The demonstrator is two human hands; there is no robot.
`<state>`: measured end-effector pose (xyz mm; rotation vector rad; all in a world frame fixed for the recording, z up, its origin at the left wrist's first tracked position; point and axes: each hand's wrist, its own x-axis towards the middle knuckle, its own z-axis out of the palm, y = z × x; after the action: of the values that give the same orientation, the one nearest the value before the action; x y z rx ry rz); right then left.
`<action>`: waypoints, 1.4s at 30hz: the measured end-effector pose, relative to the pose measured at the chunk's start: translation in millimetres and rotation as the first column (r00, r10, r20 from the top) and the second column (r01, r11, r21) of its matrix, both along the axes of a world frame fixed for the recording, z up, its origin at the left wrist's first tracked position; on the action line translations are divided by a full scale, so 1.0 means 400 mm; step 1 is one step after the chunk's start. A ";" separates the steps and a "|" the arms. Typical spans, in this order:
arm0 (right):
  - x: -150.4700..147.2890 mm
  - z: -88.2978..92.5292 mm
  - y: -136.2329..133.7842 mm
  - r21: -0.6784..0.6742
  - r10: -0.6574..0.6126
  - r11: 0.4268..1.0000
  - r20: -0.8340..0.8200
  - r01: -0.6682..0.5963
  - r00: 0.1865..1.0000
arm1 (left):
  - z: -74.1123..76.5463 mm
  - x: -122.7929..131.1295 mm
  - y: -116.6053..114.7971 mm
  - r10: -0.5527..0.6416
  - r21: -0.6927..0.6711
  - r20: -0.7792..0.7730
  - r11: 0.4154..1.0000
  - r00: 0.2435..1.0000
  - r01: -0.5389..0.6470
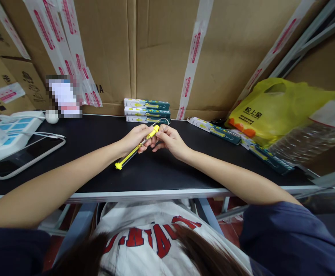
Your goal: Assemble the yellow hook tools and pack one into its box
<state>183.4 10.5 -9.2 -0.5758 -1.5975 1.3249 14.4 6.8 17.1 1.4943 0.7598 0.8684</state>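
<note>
Over the black tabletop, my left hand (137, 137) is closed around the clear barrel of a yellow-ended syringe (131, 154). The syringe tilts, its yellow plunger end low on the left and its yellow cap up between my hands. From the cap end a thin curved metal tube (164, 119) loops upward and over to the right. My right hand (171, 141) is closed beside the cap, thumb and forefinger pinching at the tube. Its other fingers are curled below, and the exact contact point is partly hidden. Behind my hands lies a stack of slim printed boxes (147, 109) picturing a similar syringe.
Two more such boxes (213, 129) lie at the right, beside a yellow plastic bag (271, 107) and clear plastic packaging (308, 143). On the left are a phone (26, 155), a white power strip (18, 130) and a blurred-out screen (64, 96). Cardboard (161, 50) walls the back.
</note>
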 end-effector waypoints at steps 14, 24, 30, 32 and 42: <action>0.018 0.006 0.001 0.019 0.010 1.000 0.088 -0.012 0.996 | 0.011 -0.004 0.000 -0.098 -0.338 0.078 0.934 0.992 0.119; 0.025 0.011 -0.006 -0.018 0.027 1.000 0.114 -0.025 0.993 | 0.003 -0.016 -0.009 -0.138 -0.200 0.008 0.970 0.990 0.137; 0.022 0.003 -0.008 -0.066 0.027 0.998 0.093 -0.021 0.995 | 0.005 -0.005 -0.024 -0.014 -0.087 -0.022 0.996 1.000 0.012; 0.020 0.004 -0.011 -0.062 0.032 0.998 0.087 -0.026 0.996 | 0.006 -0.006 -0.024 -0.005 -0.076 -0.043 0.997 0.999 0.001; 0.071 0.034 0.022 0.064 0.001 0.998 0.178 -0.013 0.984 | 0.001 -0.027 -0.016 0.141 0.398 -0.294 0.917 0.945 -0.013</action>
<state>211.7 19.3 4.4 -0.6646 -1.7826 1.2496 3.4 0.5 17.3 2.0076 0.9232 0.8854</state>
